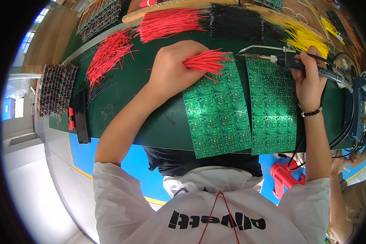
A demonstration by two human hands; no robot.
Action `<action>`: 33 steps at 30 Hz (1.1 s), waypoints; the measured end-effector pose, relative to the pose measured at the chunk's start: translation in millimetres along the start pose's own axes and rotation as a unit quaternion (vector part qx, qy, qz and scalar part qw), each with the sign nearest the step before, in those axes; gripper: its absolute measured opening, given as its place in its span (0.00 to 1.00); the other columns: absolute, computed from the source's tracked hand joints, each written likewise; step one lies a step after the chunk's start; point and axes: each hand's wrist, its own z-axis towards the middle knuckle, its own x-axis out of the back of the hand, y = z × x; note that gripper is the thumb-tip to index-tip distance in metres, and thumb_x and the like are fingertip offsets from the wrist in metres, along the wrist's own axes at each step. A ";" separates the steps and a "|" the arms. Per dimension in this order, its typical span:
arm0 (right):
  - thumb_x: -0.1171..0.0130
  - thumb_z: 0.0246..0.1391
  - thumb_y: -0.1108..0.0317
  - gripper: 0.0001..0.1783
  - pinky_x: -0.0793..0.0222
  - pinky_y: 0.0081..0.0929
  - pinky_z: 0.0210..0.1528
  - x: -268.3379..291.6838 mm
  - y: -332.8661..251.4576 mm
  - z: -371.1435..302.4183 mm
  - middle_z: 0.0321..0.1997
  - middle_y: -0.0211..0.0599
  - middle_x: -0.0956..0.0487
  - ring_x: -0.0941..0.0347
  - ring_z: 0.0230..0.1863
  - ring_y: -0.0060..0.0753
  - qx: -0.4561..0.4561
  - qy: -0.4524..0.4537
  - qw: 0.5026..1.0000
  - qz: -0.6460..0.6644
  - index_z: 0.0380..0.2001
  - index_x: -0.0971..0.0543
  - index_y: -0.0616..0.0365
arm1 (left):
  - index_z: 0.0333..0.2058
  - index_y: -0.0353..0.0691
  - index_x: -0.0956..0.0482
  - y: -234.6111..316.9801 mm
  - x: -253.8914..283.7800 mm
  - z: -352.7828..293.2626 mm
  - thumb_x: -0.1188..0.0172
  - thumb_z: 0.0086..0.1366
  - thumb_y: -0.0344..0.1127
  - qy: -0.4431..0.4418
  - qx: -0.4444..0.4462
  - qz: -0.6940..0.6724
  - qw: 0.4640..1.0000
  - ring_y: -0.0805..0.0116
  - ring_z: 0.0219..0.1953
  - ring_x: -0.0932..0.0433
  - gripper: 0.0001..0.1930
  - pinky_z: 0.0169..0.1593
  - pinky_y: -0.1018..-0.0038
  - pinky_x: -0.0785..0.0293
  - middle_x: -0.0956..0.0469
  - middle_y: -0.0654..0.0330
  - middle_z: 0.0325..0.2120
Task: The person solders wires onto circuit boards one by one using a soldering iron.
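My left hand point(175, 65) is closed round a bundle of short red wires point(207, 63), whose ends fan out to the right over the top of a green circuit board panel point(217, 118). In my right hand point(311, 77) is a soldering iron point(290, 62) with a thin curved metal tube along it. Its tip points left, near the wire ends, above the gap between that panel and a second green circuit board panel point(272, 105). Whether the tip touches a wire or a board is too small to tell.
Loose red wires point(110, 55), a red wire pile point(171, 24), black wires point(236, 22) and yellow wires point(307, 38) line the back of the green table point(146, 126). A black phone point(82, 116) and wired boards point(56, 89) lie left. At right are a soldering station point(356, 110) and another person's arm point(338, 203).
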 end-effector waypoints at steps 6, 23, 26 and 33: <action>0.46 0.43 0.67 0.12 0.56 0.09 0.11 2.3 -4.8 0.5 0.13 0.21 0.39 0.47 0.10 0.10 0.008 0.032 0.999 -0.014 0.15 0.38 0.52 | 0.30 0.34 0.28 0.2 5.1 0.3 0.58 0.62 0.30 0.037 0.150 -0.161 0.975 0.74 0.29 0.29 0.10 0.36 0.80 0.33 0.25 0.59 0.31; 0.52 0.47 0.72 0.11 0.57 0.11 0.10 5.0 -10.0 8.9 0.10 0.23 0.42 0.49 0.09 0.11 0.030 0.075 0.997 -0.002 0.15 0.40 0.52 | 0.28 0.32 0.27 -12.9 22.0 24.8 0.44 0.52 0.32 -0.024 0.036 -0.004 0.999 0.68 0.26 0.27 0.08 0.31 0.75 0.33 0.27 0.56 0.22; 0.52 0.47 0.72 0.11 0.58 0.11 0.10 12.0 -13.2 9.5 0.11 0.22 0.42 0.49 0.09 0.11 0.035 0.073 0.997 -0.014 0.15 0.39 0.51 | 0.26 0.33 0.27 -17.5 9.8 36.4 0.39 0.45 0.33 -0.064 0.019 0.056 0.996 0.55 0.28 0.28 0.11 0.33 0.69 0.33 0.28 0.52 0.22; 0.48 0.44 0.68 0.11 0.53 0.10 0.11 4.6 -10.6 1.1 0.15 0.21 0.41 0.48 0.12 0.11 0.020 0.053 0.998 -0.038 0.16 0.39 0.50 | 0.28 0.37 0.29 -9.6 2.1 31.7 0.43 0.46 0.33 -0.160 0.035 0.152 0.975 0.53 0.33 0.29 0.10 0.35 0.63 0.31 0.31 0.54 0.27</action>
